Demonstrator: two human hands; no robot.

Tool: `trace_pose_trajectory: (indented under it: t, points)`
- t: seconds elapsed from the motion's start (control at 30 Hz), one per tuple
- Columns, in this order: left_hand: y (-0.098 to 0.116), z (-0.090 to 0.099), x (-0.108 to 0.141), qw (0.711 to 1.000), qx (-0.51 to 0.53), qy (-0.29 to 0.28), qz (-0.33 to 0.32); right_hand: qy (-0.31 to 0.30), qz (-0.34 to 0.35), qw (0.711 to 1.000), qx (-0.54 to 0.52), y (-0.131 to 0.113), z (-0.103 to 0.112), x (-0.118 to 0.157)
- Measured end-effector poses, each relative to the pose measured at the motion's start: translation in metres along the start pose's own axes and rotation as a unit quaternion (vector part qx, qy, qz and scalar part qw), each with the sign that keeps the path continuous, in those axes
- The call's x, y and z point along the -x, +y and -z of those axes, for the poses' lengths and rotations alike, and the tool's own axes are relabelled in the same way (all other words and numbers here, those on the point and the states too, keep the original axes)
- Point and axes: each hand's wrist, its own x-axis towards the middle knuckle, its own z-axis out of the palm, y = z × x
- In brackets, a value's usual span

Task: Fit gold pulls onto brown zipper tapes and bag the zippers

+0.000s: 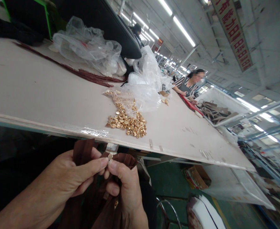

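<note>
Just below the table's front edge, my left hand (80,175) is closed on a dark brown zipper tape (81,152), thumb and forefinger pinched together. Against its fingertips, my right hand (125,184) pinches a small gold piece (110,156) that looks like a zipper slider; its lower fingers curl around more brown tape. The tape bunches up and hangs over my lap, with another gold piece (116,203) on it below my right hand. A heap of similar gold pieces (130,124) spills from a clear plastic bag (144,97) onto the table (59,101).
Long dark red-brown strips (82,73) lie at the back left, beside a crumpled plastic bag (89,47). At the far right, another person (190,84) works near a white bin (226,98) of straps. Beneath the table sits a cardboard box (197,176).
</note>
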Motion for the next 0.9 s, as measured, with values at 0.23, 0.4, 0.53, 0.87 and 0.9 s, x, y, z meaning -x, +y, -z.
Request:
trace_pose_trajectory:
  t: [0.23, 0.4, 0.53, 0.87, 0.9]
  points:
    - [-0.003, 0.001, 0.000, 0.998, -0.045, 0.011, -0.041, 0.003, 0.009, 1.000, 0.001, -0.005, -0.003, -0.005]
    - [-0.007, -0.001, 0.000, 0.999, -0.035, 0.006, -0.037, -0.013, 0.024, 1.000, 0.001, -0.002, 0.001, -0.005]
    - [-0.011, 0.000, -0.002, 1.000, -0.008, -0.001, 0.000, -0.010, 0.027, 1.000, 0.007, 0.002, 0.004, -0.003]
    - [-0.012, 0.007, -0.008, 1.000, -0.002, 0.021, -0.010, -0.002, 0.018, 1.000, -0.015, 0.003, 0.004, 0.002]
    - [-0.012, 0.007, -0.007, 1.000, -0.001, 0.020, -0.010, -0.003, 0.019, 1.000, -0.020, 0.004, 0.005, 0.001]
